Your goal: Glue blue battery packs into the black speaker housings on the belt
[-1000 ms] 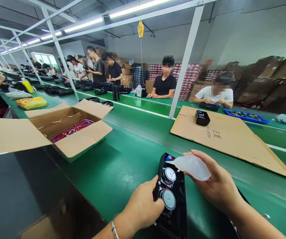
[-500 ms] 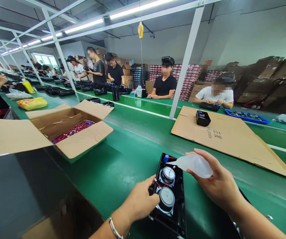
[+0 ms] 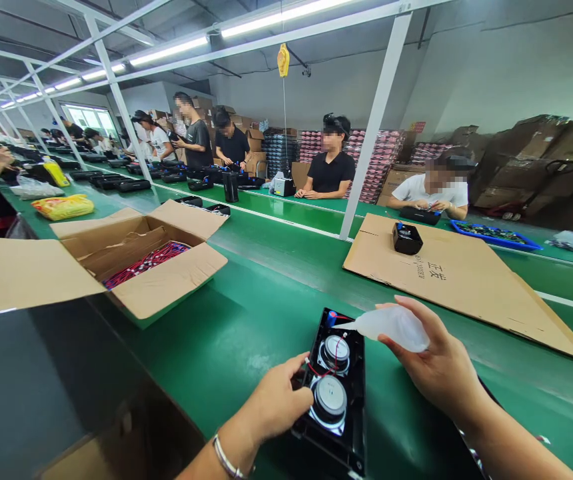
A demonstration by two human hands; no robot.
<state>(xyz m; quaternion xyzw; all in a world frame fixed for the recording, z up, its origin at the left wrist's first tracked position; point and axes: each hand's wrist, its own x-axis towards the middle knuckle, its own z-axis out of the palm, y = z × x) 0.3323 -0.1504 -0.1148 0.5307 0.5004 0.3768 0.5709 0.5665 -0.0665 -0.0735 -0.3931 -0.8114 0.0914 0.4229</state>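
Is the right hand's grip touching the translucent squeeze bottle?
Touching. The head view shows the right hand's grip around the translucent squeeze bottle, its wide end held between thumb and fingers.

Factory assembly workshop. Indicators: long green work surface [image 3: 236,320], workers [image 3: 334,175] along far edge, black housings [image 3: 134,185] in rows, stacked cartons [image 3: 561,160] beyond edge, strip lights [image 3: 169,51] overhead.

The left hand [image 3: 279,400] hides part of the black speaker case's [image 3: 340,377] left edge.
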